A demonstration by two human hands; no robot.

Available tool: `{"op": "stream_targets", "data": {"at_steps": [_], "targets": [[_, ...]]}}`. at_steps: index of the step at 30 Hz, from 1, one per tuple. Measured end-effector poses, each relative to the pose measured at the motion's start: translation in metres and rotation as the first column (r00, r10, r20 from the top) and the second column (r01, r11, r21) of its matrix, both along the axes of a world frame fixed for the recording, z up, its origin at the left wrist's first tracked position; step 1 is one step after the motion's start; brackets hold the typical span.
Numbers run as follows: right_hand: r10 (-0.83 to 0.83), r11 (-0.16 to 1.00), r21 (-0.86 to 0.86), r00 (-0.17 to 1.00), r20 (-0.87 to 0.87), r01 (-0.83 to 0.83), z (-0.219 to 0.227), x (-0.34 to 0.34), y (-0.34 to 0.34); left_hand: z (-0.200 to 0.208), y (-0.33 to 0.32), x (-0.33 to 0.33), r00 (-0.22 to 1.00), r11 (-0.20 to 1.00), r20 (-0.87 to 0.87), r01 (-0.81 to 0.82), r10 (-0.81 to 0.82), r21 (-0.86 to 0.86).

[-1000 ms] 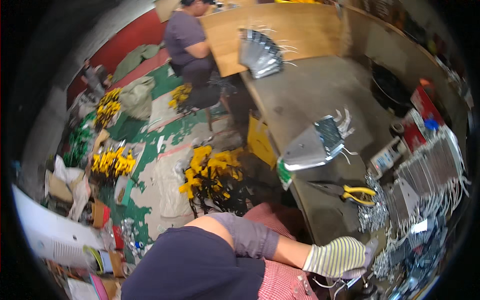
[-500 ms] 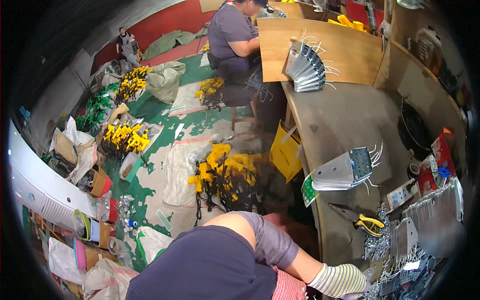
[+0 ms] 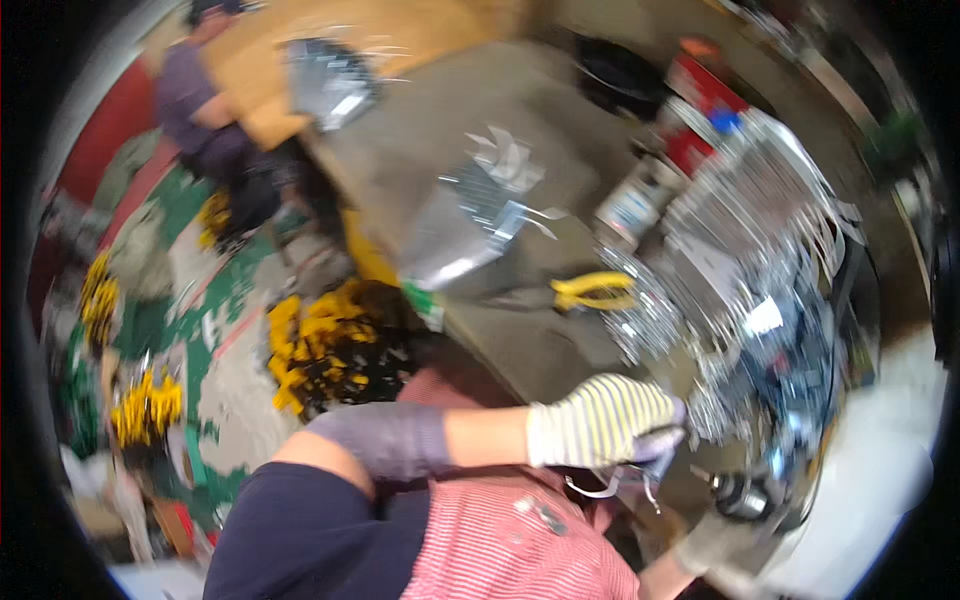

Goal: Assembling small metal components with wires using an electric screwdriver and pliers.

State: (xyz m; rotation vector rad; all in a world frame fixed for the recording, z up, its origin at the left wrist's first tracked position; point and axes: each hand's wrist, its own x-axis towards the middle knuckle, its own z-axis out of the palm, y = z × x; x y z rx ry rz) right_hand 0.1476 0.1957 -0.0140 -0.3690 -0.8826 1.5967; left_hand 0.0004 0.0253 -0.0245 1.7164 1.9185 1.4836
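Note:
My left hand (image 3: 610, 420), in a white glove with yellow and grey stripes, is closed at the table's near edge. White wires (image 3: 600, 488) trail below its fingers from a small part, mostly hidden and blurred. Lower right, my right hand (image 3: 715, 545), in a pale glove, is wrapped round a dark power screwdriver (image 3: 742, 497), its bit toward my left hand. Beyond the left hand lie yellow-handled pliers (image 3: 595, 291) and a heap of small metal screws (image 3: 640, 325). To its right spreads a pile of loose metal parts (image 3: 785, 370).
Stacked metal plates with white wires (image 3: 460, 230) lie mid-table, another stack (image 3: 330, 82) behind. Rows of silver strips (image 3: 750, 220) and a black round container (image 3: 615, 75) stand farther right. Yellow-and-black tools (image 3: 335, 350) cover the floor at left. A seated person (image 3: 200, 100) works at far left.
My view has swung right, blurring the picture. My right hand with the power screwdriver has come into sight. White wires now show under my left hand.

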Motion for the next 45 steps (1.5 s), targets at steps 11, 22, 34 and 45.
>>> {"op": "stream_targets", "data": {"at_steps": [11,22,34,45], "targets": [[0.313,0.825,0.477,0.948,0.063,-0.304,0.063,0.005,-0.025,-0.008,-0.015,0.018,0.864,0.988,-0.491,0.039,-0.109,-0.150],[0.380,0.762,0.297,0.769,0.514,-0.575,0.030,-0.054,-0.048,-0.022,-0.021,0.019,0.907,0.995,-0.413,0.046,-0.079,-0.091],[-0.046,0.921,0.332,0.790,0.612,-0.203,0.093,0.059,0.036,0.017,-0.002,-0.009,0.886,0.975,-0.439,0.059,-0.151,-0.216],[-0.604,0.780,0.625,-0.317,0.731,-0.044,-0.015,0.163,0.125,0.021,0.017,-0.017,0.784,0.952,-0.543,0.205,-0.300,-0.229]]}}
